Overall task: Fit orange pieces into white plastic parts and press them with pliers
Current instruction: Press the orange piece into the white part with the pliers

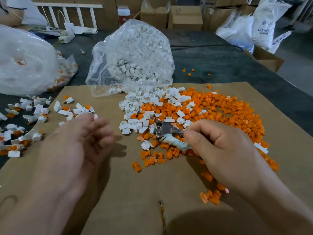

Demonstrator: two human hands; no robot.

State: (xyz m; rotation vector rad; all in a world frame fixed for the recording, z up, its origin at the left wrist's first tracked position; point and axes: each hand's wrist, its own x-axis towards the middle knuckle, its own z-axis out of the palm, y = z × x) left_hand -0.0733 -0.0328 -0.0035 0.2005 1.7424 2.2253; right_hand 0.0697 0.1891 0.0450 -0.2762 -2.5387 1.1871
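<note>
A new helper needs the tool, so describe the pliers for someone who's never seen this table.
Start at the brown cardboard sheet, then the heap of small orange plastic pieces on its right half. At the heap's near-left edge, the right hand grips the silver metal pliers: the only metal thing there, handle wrapped in grubby white tape.

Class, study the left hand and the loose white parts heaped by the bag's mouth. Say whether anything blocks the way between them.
Nothing visible does. Only bare cardboard lies between the left hand and the white parts. The pliers, gripped by the right hand, sit further right, over the orange pieces.
</note>
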